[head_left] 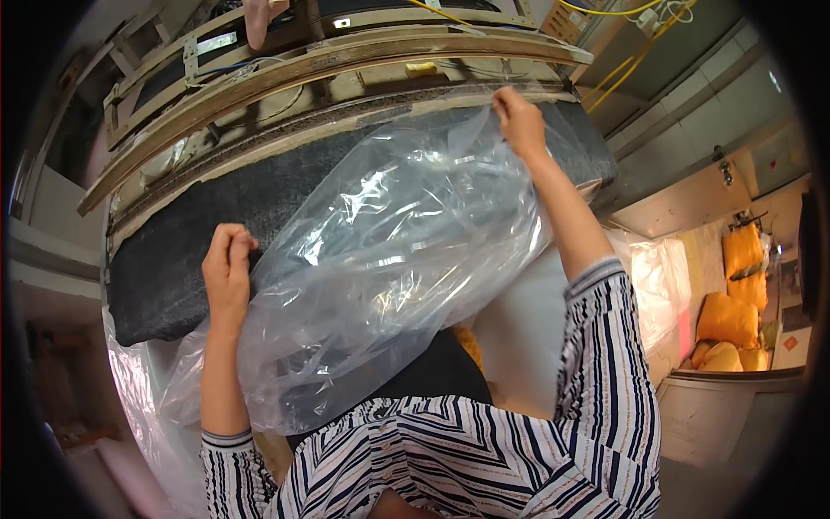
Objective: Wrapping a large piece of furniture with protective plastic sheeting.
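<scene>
A person in a black-and-white striped shirt (536, 432) held a large clear plastic bag (389, 259) up in front of them, seen from a camera on their head looking down. The left hand (228, 268) was closed in a fist around the bag's lower left edge, gripping the film. The right hand (520, 121) was raised higher and farther away, its fingers pinched shut on the bag's upper right corner. The bag hung stretched between the two hands, crinkled and shiny with reflected light, and sagged down toward the person's chest.

Behind the bag lay a broad dark grey padded surface (190, 242), like a felt-covered desk top, which showed through the film. Beyond it ran long curved wooden rails (346, 56) with yellow cables (622, 60) above them at the upper right. More clear plastic sheeting (143, 406) hung at the lower left, beneath the padded surface. To the right, a white plastic-wrapped bundle (661, 285) sat near the person's right sleeve. Farther right, well apart from the hands, several orange stuffed sacks (731, 316) were piled together near the edge of the view.
</scene>
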A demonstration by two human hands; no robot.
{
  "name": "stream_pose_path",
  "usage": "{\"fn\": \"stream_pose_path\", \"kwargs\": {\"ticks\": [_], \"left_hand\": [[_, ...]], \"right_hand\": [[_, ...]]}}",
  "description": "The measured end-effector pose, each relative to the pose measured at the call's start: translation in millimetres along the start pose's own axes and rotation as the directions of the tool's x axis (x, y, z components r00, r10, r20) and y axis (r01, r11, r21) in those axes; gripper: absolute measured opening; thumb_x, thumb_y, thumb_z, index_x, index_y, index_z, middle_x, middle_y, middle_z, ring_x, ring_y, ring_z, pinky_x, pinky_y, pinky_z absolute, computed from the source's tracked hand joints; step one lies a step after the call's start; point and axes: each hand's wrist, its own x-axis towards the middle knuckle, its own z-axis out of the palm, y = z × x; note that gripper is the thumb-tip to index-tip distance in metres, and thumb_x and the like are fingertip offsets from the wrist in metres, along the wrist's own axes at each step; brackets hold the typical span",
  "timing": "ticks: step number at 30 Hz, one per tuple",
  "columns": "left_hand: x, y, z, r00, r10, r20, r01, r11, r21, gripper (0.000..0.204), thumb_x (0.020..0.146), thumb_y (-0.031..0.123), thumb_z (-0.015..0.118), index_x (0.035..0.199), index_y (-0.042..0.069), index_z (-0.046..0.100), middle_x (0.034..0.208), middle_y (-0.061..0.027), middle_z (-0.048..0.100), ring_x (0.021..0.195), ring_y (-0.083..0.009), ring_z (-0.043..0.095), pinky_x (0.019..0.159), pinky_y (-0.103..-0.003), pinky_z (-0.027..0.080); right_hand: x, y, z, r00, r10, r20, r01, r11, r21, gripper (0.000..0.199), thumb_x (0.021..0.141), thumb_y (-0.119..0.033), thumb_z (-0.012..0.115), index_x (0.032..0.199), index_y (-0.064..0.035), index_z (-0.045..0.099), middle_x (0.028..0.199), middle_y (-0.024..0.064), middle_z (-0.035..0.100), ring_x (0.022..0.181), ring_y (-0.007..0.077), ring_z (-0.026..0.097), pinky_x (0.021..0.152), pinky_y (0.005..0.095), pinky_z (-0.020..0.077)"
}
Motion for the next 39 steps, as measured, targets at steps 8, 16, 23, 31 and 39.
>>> {"fn": "stream_pose_path", "kwargs": {"ticks": [8, 16, 23, 31, 39], "left_hand": [[-15.3, 18.0, 1.8, 0.977, 0.191, -0.095, -0.166, 0.96, 0.225, 0.009, 0.084, 0.009, 0.06, 0.088, 0.002, 0.055, 0.089, -0.0068, 0.056, 0.076, -0.0131, 0.054, 0.071, -0.024, 0.042], [22.6, 10.3, 27.8, 0.937, 0.32, -0.139, -0.201, 0.822, 0.534, 0.02, 0.083, 0.021, 0.058, 0.095, 0.004, 0.058, 0.089, -0.0111, 0.06, 0.082, -0.0276, 0.056, 0.07, -0.036, 0.043], [-11.8, 10.1, 16.9, 0.961, -0.19, 0.199, 0.224, 0.96, -0.165, 0.013, 0.086, 0.014, 0.056, 0.085, 0.001, 0.058, 0.069, 0.0024, 0.05, 0.066, -0.0049, 0.044, 0.06, -0.02, 0.037], [-139.6, -10.5, -141.4, 0.889, -0.441, -0.126, 0.457, 0.872, 0.175, 0.011, 0.085, 0.011, 0.058, 0.08, 0.001, 0.057, 0.07, 0.0044, 0.048, 0.065, -0.0041, 0.04, 0.059, -0.019, 0.034], [-153.9, 20.3, -118.8, 0.919, -0.262, -0.293, 0.314, 0.939, 0.144, 0.011, 0.083, 0.005, 0.063, 0.079, 0.003, 0.054, 0.072, 0.0049, 0.044, 0.063, -0.004, 0.034, 0.056, -0.018, 0.029]], "right_hand": [[21.2, 32.9, -8.7, 0.99, 0.127, -0.062, -0.139, 0.949, -0.283, 0.01, 0.082, -0.018, 0.06, 0.087, -0.0101, 0.057, 0.087, 0.0123, 0.062, 0.081, 0.0345, 0.06, 0.066, 0.0438, 0.0465], [25.2, 49.6, 1.7, 0.997, -0.058, -0.059, 0.036, 0.946, -0.321, 0.01, 0.084, -0.019, 0.056, 0.087, -0.0091, 0.055, 0.084, 0.0135, 0.061, 0.081, 0.0349, 0.059, 0.068, 0.045, 0.0462], [18.4, 28.4, -3.1, 0.977, 0.201, -0.071, -0.212, 0.895, -0.393, 0.012, 0.085, -0.021, 0.055, 0.088, -0.0089, 0.055, 0.085, 0.0149, 0.062, 0.083, 0.0351, 0.059, 0.068, 0.045, 0.0469], [-47.9, -125.3, -10.9, 0.901, -0.424, 0.094, 0.412, 0.903, 0.119, 0.008, 0.075, -0.007, 0.063, 0.081, -0.0076, 0.058, 0.077, 0.0092, 0.057, 0.076, 0.0283, 0.057, 0.064, 0.0391, 0.0449], [-6.1, -119.2, 33.6, 0.982, 0.005, 0.188, -0.018, 0.997, 0.069, 0.022, 0.08, -0.03, 0.061, 0.087, -0.0096, 0.065, 0.075, 0.009, 0.065, 0.07, 0.0255, 0.063, 0.061, 0.0354, 0.0464]]}}
